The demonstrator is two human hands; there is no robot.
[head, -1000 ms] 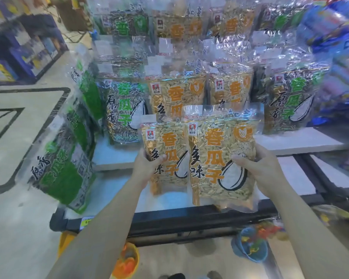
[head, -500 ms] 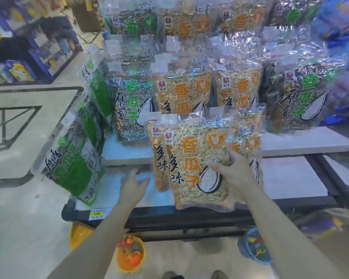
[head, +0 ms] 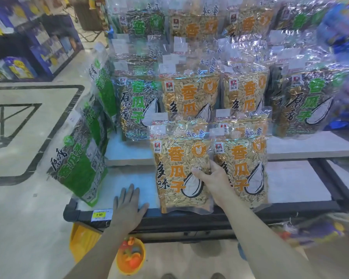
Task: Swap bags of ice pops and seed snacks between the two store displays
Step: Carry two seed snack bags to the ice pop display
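Observation:
Two orange-label seed snack bags stand side by side on the lowest white shelf (head: pixel 294 184) of a stepped display. My right hand (head: pixel 212 178) grips the right edge of the left seed bag (head: pixel 179 170), thumb on its front, fingers between it and the right seed bag (head: pixel 244 168). My left hand (head: pixel 128 206) lies flat and spread on the shelf's front edge, left of that bag, holding nothing. More orange seed bags (head: pixel 189 95) and green-label seed bags (head: pixel 137 105) fill the upper steps. Blue bags (head: pixel 345 27) at the far right are blurred.
Green seed bags (head: pixel 79 162) lean on the display's left side. A yellow price tag (head: pixel 99 214) reading 9.90 sits on the black shelf rim. Below are a yellow bin (head: pixel 81 240) and an orange bucket of toys (head: pixel 130 256). Dark shelving (head: pixel 38 47) stands across the aisle at left.
My left hand let go of its bag and dropped to the shelf edge. My right hand moved from the outer side to between the two bags, which now stand on the shelf.

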